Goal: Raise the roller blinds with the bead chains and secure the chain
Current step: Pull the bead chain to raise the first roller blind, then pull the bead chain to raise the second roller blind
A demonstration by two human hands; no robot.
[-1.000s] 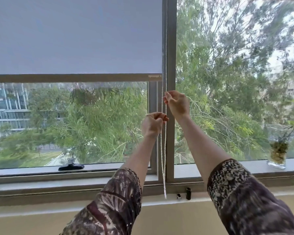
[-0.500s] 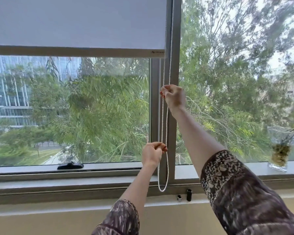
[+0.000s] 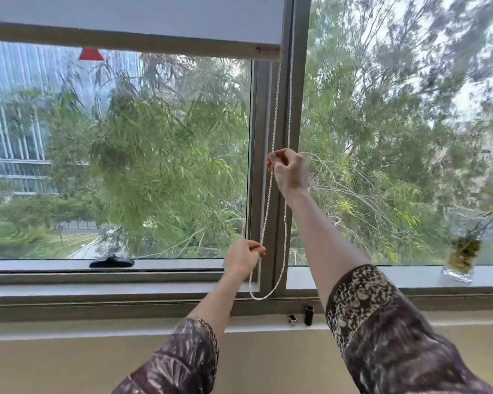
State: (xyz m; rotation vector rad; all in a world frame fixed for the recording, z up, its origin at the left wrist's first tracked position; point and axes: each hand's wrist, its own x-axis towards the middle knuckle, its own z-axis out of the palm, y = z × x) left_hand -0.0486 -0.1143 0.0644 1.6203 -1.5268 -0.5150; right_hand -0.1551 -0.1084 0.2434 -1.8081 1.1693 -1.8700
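Since earlier, roller blind (image 3: 131,18) hem is sitting higher. Left hand (image 3: 244,255) is pinching bead chain (image 3: 268,200) low near the sill; right hand (image 3: 289,169), arm extended, is pinching it higher. Blind top is cropped.

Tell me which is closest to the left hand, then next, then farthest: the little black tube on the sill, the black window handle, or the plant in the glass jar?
From the left hand:
1. Black tube, just below and to its right on the sill.
2. Black window handle, off to its left.
3. Plant in the glass jar, far right on the ledge.
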